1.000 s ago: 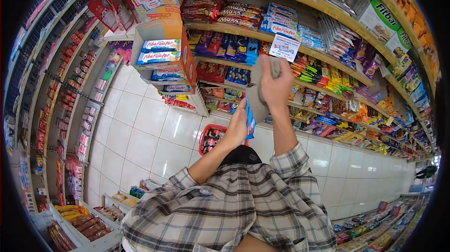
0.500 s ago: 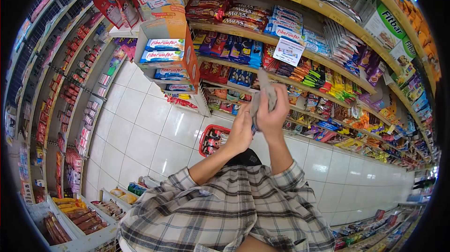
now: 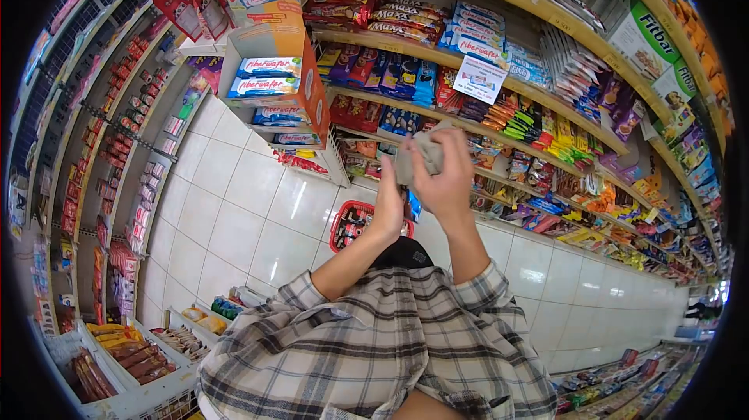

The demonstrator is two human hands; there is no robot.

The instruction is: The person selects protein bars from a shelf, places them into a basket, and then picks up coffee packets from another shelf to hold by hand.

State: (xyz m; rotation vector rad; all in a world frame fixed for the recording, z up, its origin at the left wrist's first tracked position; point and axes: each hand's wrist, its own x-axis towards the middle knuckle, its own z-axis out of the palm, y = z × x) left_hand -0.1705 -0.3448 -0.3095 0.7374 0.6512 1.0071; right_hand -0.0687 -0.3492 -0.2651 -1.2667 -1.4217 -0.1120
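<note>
In front of the shelves, a crumpled grey cloth [image 3: 427,156] is bunched in my right hand [image 3: 446,186], whose fingers are wrapped over it. My left hand [image 3: 388,209] is right beside it, its fingers pointing up along the cloth's left side. A small blue packet [image 3: 413,205] shows beneath the cloth, against the inner side of my left hand, which appears to grip it. Most of that packet is hidden by the cloth and the hands. Below the hands, a red basket [image 3: 335,226] with dark packaged goods stands on the floor.
Shelves of wrapped snacks [image 3: 538,135] curve across the front and right. An orange display stand [image 3: 312,96] holds Fiberwafer boxes at front left. More shelves [image 3: 117,147] line the left. Snack bins [image 3: 144,357] stand at lower left. White floor tiles [image 3: 226,217] lie between.
The cloth has gone from hanging long and upright to a tighter bunch in my right hand. My left hand has shifted slightly left, with its fingers straighter. More of the blue packet shows.
</note>
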